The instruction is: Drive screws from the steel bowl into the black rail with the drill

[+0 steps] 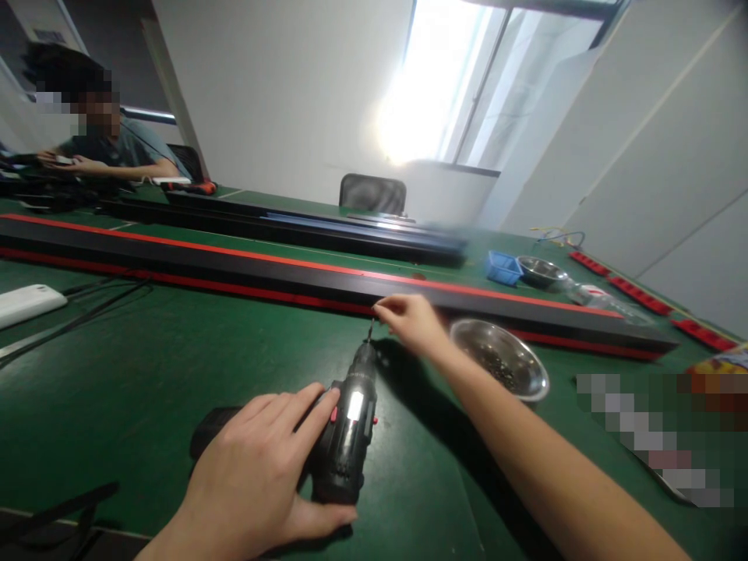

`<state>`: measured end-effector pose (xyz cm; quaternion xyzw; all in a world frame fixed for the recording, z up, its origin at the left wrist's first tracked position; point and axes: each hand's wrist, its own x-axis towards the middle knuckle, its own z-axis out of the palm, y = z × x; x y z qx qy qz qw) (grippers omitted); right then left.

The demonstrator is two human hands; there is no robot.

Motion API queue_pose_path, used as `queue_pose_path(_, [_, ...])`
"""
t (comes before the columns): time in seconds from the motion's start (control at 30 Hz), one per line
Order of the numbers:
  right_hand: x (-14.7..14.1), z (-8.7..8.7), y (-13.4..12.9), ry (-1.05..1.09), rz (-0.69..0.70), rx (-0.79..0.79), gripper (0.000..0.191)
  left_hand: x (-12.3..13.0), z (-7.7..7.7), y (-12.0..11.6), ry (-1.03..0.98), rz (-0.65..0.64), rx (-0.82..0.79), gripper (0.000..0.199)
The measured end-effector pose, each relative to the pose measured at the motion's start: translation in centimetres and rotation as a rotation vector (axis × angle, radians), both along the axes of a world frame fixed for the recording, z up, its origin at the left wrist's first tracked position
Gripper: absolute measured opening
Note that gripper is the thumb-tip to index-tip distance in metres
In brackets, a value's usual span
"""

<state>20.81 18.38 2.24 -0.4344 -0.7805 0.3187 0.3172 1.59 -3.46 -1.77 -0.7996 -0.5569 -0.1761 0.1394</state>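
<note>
My left hand (pixel 262 460) is wrapped round the handle of a black power drill (pixel 355 413) lying over the green table, its bit pointing away from me. Just past the drill tip, my right hand (pixel 409 319) pinches something tiny at the end of the bit; what it holds is too small to name. Directly beyond my right fingers runs a long black bar with red edges (pixel 262 276). A steel bowl (pixel 534 374) with small dark pieces in it is to the right of my right wrist.
Dark long profiles (pixel 304 230) lie farther back. A blue basket (pixel 503 267) and a second metal bowl (pixel 542 270) stand at the back right. At left are a white device (pixel 32 304) and black straps. A person (pixel 111 140) sits at the far left.
</note>
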Motion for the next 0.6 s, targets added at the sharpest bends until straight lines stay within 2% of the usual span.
queue_pose_path(0.1, [-0.5,-2.9,0.6,0.128,-0.095,-0.129,0.021,0.1,0.1,0.0,-0.006,0.006,0.005,0.097])
queue_pose_path(0.2, [-0.5,-4.2,1.2,0.187,-0.148,-0.217,0.025,0.2,0.2,0.0,-0.013,-0.001,0.003,0.095])
queue_pose_path(0.6, [-0.8,-4.7,1.7,0.209,-0.136,-0.216,0.018,0.3,0.5,0.0,-0.006,0.002,0.004,0.094])
